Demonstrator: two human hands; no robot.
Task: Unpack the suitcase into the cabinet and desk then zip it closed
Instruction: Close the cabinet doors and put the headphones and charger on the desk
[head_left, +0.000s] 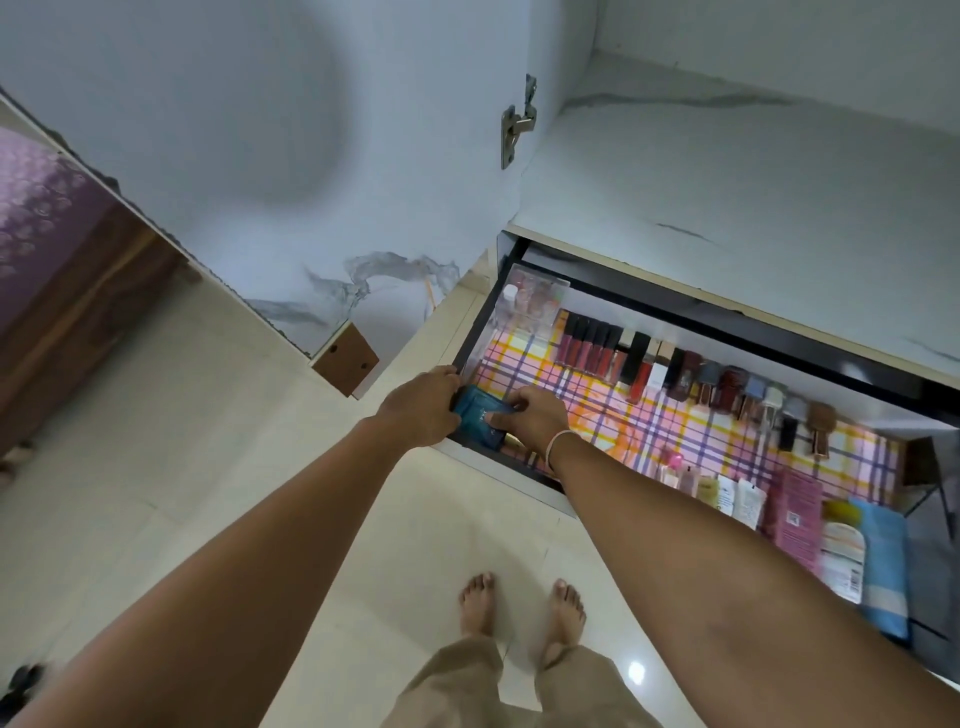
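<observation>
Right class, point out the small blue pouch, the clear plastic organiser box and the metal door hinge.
small blue pouch (480, 418), head view, middle of its face.
clear plastic organiser box (530, 301), head view, front wall.
metal door hinge (517, 122), head view, its arm.

I note both forearms bare to the frame edge, no sleeves in view. Left hand (421, 405): no rings or bands that I can make out. Right hand (535, 418): a thin pale bracelet (558, 441) circles the wrist, looped twice or doubled, I cannot tell which. Trousers (519, 686) are loose, khaki-beige, creased at the hems. Feet (522, 605) bare, no shoes.
</observation>
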